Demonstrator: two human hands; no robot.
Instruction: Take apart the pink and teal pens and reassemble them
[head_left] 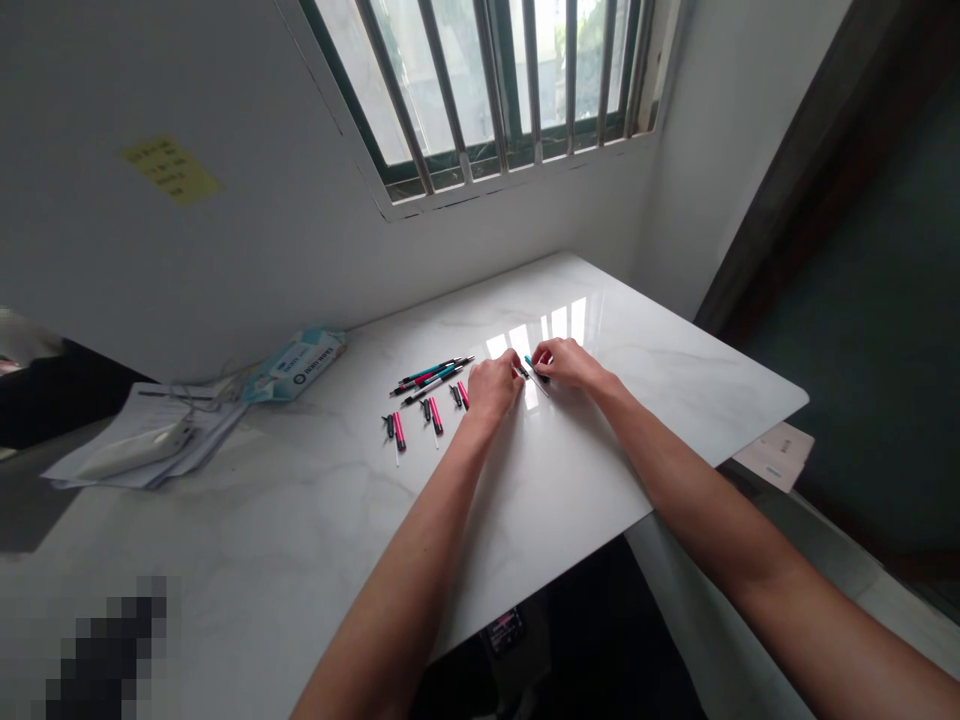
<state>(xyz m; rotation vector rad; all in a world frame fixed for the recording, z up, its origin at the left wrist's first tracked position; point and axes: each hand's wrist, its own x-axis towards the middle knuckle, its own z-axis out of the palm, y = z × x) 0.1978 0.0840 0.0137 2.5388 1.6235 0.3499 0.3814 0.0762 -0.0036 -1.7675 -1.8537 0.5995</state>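
My left hand [493, 386] rests on the white table with its fingers pinched together at a small black pen part [523, 372]. Facing it, my right hand [566, 362] has its fingers closed on a blue pen barrel [529, 360], partly hidden under them. A thin white refill [539, 385] lies between the two hands. Left of my left hand, taken-apart pens lie in sets: a pink barrel [399, 430] beside a black clip piece [389, 427], a second pink barrel [436, 415], and a third pink barrel [463, 396] partly behind the hand.
Several whole pens [431, 376] lie in a pile behind the sets. A blue wipes packet [296, 366] and papers [161, 465] with a white device [139, 452] are at the left. The marble-patterned table [675, 370] ends at the right, with a pinkish box [776, 455] below.
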